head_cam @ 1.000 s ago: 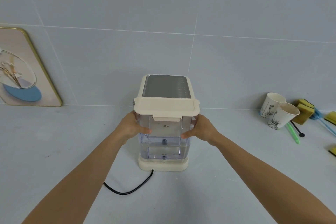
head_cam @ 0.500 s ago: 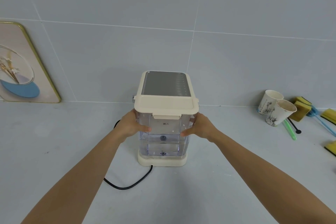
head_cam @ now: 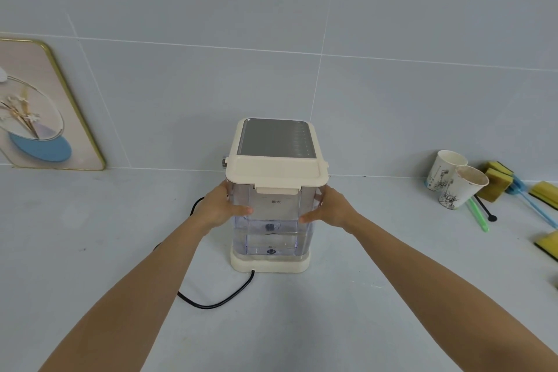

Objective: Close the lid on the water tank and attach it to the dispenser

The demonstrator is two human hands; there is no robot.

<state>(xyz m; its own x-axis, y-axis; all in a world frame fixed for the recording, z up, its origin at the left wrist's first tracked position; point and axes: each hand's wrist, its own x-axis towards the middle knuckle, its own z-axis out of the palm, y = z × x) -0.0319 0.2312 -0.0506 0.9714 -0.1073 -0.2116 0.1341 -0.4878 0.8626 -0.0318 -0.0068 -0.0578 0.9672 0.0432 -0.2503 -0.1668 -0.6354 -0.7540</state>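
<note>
A clear water tank (head_cam: 273, 235), partly filled with water, stands on the cream base (head_cam: 270, 264) of the dispenser (head_cam: 274, 137). Its cream lid (head_cam: 276, 172) lies flat on top with the front latch down. My left hand (head_cam: 220, 207) grips the tank's left side, thumb on the front face. On the tank's right side my right hand (head_cam: 330, 208) holds it the same way. The dispenser's grey top panel shows behind the lid.
A black power cord (head_cam: 217, 300) loops from the base toward me and to the left. Two paper cups (head_cam: 453, 183), yellow sponges (head_cam: 498, 180) and a blue brush (head_cam: 531, 199) lie at the right by the wall. A framed picture (head_cam: 36, 112) leans on the tiled wall at left.
The tank has settled down onto the dispenser's base, with both hands staying on its sides. The camera view has shifted slightly.
</note>
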